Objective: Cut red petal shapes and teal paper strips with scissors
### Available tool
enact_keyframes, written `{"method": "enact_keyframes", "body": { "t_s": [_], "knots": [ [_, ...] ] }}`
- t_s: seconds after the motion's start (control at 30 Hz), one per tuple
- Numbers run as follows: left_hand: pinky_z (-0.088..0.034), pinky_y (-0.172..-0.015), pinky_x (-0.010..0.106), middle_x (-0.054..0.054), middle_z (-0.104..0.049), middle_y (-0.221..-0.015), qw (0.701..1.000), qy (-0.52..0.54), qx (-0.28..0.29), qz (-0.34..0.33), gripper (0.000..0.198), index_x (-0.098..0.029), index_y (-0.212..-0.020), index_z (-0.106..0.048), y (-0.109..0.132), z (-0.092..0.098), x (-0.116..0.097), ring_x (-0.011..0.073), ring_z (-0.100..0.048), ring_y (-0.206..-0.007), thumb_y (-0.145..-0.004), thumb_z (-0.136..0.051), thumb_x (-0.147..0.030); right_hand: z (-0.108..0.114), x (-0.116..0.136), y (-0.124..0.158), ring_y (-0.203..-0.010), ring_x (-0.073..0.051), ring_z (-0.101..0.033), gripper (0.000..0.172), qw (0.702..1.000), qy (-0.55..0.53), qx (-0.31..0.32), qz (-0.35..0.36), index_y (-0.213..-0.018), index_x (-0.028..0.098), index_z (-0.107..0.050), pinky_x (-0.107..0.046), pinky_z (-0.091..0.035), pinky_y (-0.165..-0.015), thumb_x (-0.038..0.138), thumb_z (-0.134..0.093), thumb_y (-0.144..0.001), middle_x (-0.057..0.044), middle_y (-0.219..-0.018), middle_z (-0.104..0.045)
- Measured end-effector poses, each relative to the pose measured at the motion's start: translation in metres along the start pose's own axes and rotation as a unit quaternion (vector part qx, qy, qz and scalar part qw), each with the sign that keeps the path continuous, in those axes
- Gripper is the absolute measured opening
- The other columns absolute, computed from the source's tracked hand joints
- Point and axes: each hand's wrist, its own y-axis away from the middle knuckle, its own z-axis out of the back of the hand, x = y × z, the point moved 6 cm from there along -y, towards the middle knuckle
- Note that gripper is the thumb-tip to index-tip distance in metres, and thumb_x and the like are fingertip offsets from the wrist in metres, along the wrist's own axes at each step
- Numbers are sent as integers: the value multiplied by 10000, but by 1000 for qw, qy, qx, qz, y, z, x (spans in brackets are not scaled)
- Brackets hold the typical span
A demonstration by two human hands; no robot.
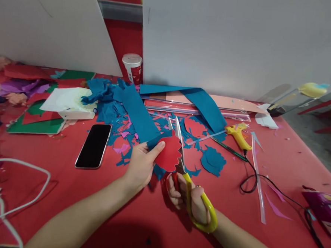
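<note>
My left hand (140, 163) is closed on a red paper cutout (168, 152) with a scalloped right edge, thumb on top, with blue paper (160, 138) behind it. My right hand (191, 196) grips scissors (190, 181) with one yellow and one red handle loop. The blades stand slightly apart and point away from me, right along the cutout's scalloped edge. Beyond the blades lies another red scalloped cutout (195, 126). Blue scalloped cutouts (213, 160) rest to the right. Part of the blue paper is hidden by the red cutout and my fingers.
A phone (93, 146) lies left of my hands. Blue scraps (110, 117) and strips (140, 115) spread behind them. On the right are a yellow glue gun (240, 136) with a black cord and a clear stick (258, 178). A paper cup (132, 67) stands against the wall.
</note>
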Motion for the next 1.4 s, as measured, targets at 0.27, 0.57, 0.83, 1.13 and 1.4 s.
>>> {"method": "enact_keyframes", "body": {
  "t_s": [0.27, 0.57, 0.83, 1.13, 1.4],
  "knots": [
    [-520, -678, 317, 35, -694, -707, 1000, 13, 2, 8, 154, -140, -722, -670, 1, -2, 2, 179, -643, -665, -602, -705, -229, 2, -4, 1, -436, -45, -198, 690, 1000, -4, -28, -13, -754, 189, -395, -181, -184, -387, 837, -310, -533, 69, -579, -258],
    [-514, -693, 311, 34, -688, -679, 1000, 16, -3, -4, 140, -124, -698, -667, -2, 0, 1, 166, -638, -646, -596, -706, -212, 1, -2, 0, -415, -40, -188, 679, 999, 16, -41, -17, -706, 193, -378, -179, -178, -373, 843, -286, -534, 74, -565, -247],
    [-516, -668, 314, 22, -685, -663, 1000, 8, -3, -10, 121, -140, -691, -673, -3, 0, 1, 156, -630, -606, -597, -703, -211, 5, -8, 1, -427, -40, -197, 676, 998, 24, -46, -27, -714, 191, -378, -175, -187, -383, 838, -283, -544, 77, -569, -254],
    [-502, -609, 263, 25, -688, -707, 999, -36, -6, -32, 125, -138, -712, -678, -7, 8, -3, 132, -612, -603, -621, -690, -222, 12, -10, 3, -417, -34, -228, 740, 991, 50, -86, -89, -730, 187, -384, -169, -187, -391, 869, -295, -456, 80, -549, -286],
    [-501, -594, 264, 20, -682, -673, 995, -89, 10, -42, 141, -147, -728, -682, -13, 12, -10, 135, -613, -592, -631, -685, -250, 15, -9, 4, -413, -31, -156, 737, 983, 56, -103, -142, -691, 201, -341, -158, -123, -383, 882, -277, -417, 100, -518, -210]
  ]
}}
